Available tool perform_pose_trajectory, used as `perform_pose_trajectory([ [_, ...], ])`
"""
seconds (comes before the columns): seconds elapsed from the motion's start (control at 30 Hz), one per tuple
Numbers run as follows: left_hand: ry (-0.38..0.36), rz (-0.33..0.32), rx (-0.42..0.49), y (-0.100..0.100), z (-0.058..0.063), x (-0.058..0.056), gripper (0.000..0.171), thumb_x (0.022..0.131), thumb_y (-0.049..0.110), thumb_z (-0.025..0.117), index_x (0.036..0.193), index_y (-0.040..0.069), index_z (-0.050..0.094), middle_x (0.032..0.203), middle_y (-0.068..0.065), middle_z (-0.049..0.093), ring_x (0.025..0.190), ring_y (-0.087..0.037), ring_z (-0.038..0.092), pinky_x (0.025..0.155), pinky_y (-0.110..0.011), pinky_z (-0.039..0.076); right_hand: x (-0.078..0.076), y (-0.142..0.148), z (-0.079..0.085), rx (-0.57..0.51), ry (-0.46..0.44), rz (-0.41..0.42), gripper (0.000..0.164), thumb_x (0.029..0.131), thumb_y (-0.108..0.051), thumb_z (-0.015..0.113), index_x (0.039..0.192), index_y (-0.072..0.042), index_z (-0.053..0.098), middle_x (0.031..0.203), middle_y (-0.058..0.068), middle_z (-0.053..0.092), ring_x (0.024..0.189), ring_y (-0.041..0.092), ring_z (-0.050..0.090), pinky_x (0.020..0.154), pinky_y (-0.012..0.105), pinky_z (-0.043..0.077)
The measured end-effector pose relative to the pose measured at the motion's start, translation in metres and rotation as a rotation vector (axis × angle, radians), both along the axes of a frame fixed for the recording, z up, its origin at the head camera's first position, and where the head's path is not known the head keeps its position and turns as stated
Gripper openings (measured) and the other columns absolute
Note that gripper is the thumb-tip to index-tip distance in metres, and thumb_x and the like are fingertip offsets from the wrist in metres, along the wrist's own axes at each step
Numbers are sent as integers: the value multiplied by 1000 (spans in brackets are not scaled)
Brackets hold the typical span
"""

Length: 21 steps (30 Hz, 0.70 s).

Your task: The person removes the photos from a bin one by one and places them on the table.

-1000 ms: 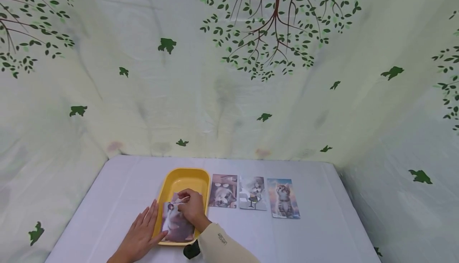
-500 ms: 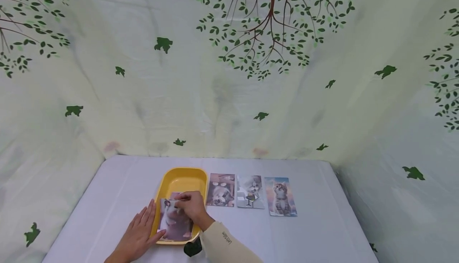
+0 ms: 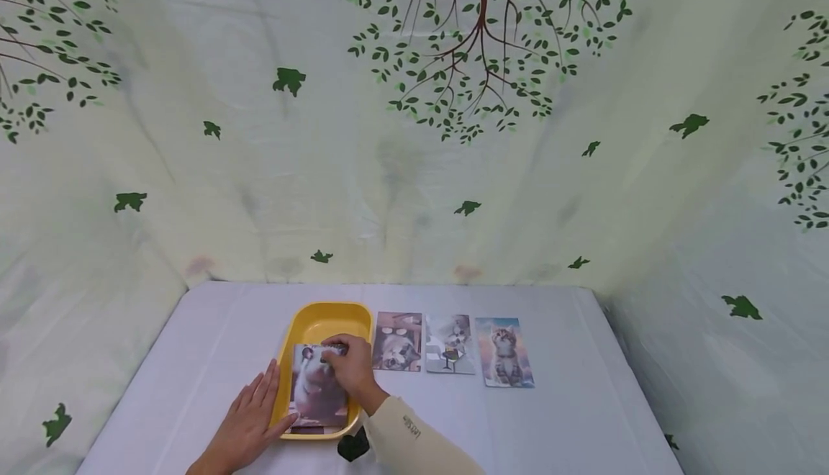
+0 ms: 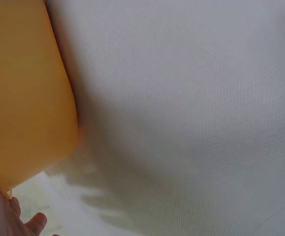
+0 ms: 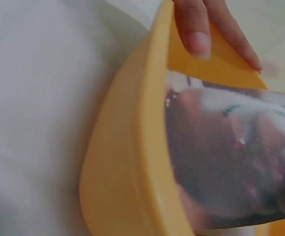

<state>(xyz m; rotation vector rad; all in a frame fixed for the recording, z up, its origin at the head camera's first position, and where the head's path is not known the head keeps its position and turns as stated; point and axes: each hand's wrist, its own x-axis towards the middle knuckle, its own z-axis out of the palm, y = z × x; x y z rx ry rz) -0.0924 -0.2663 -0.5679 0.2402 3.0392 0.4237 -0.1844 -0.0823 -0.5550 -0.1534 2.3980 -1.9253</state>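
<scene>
A picture card (image 3: pixel 317 392) showing a pale animal is pinched by its top edge between the thumb and fingers of my right hand (image 3: pixel 356 373). The card is inside a yellow tray (image 3: pixel 326 311), over the lower edge of another card (image 3: pixel 315 430). In the right wrist view, the held card (image 5: pixel 221 147) bows slightly near the tray wall (image 5: pixel 117 162). My left hand (image 3: pixel 249 414) lies along the tray's left rim with straight fingers, its thumb reaching over the near corner. The left wrist view shows mostly the tray's outer side (image 4: pixel 24 93).
To the right of the tray, three picture cards lie in a row: an animal with round shapes (image 3: pixel 398 345), a grey one with a glass (image 3: pixel 450 345) and a kitten (image 3: pixel 505 353). A black object (image 3: pixel 353 445) sits by the tray's near edge. White cloth (image 3: pixel 570 417) covers the table.
My right hand has drawn the pinched card away from the tray's near end, uncovering a strip of the card beneath. The left hand stays at the rim. The head view has shifted slightly.
</scene>
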Motion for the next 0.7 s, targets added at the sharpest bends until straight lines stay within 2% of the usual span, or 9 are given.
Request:
perform_pose_trajectory([
  [0.17, 17, -10, 2, 0, 3, 0, 94, 90, 56, 55, 147, -11, 22, 151, -27, 28, 135, -46, 28, 106, -63, 23, -13, 13, 7, -56, 52, 8, 9, 82, -5, 74, 91, -8, 76, 89, -2, 70, 80, 3, 56, 69, 20, 49],
  [0.37, 17, -18, -7, 2, 3, -1, 95, 90, 55, 57, 148, -10, 19, 151, -27, 28, 136, -47, 27, 107, -63, 22, -31, 35, 16, -61, 124, 16, 14, 84, -12, 75, 97, -8, 76, 97, 1, 70, 75, 3, 56, 63, 21, 49],
  [0.53, 5, -19, -10, 1, 2, 0, 97, 90, 54, 57, 149, -9, 15, 151, -27, 27, 136, -47, 26, 107, -64, 21, -43, 53, 25, -128, 114, -34, 20, 82, -12, 77, 101, -7, 74, 91, 2, 69, 62, 2, 50, 57, 20, 46],
  [0.6, 1, -17, -9, 1, 2, 0, 97, 90, 54, 57, 150, -9, 13, 152, -27, 26, 136, -48, 25, 107, -65, 21, -46, 60, 30, -164, 108, -39, 24, 81, -11, 77, 104, -5, 73, 87, 4, 68, 52, 5, 44, 51, 20, 42],
  [0.7, 3, -14, -8, 2, 2, 0, 98, 90, 54, 57, 150, -8, 12, 152, -26, 26, 136, -48, 25, 106, -65, 21, -47, 72, 44, -191, 103, -34, 25, 82, -10, 76, 105, -1, 71, 87, 9, 67, 50, 5, 42, 50, 20, 40],
])
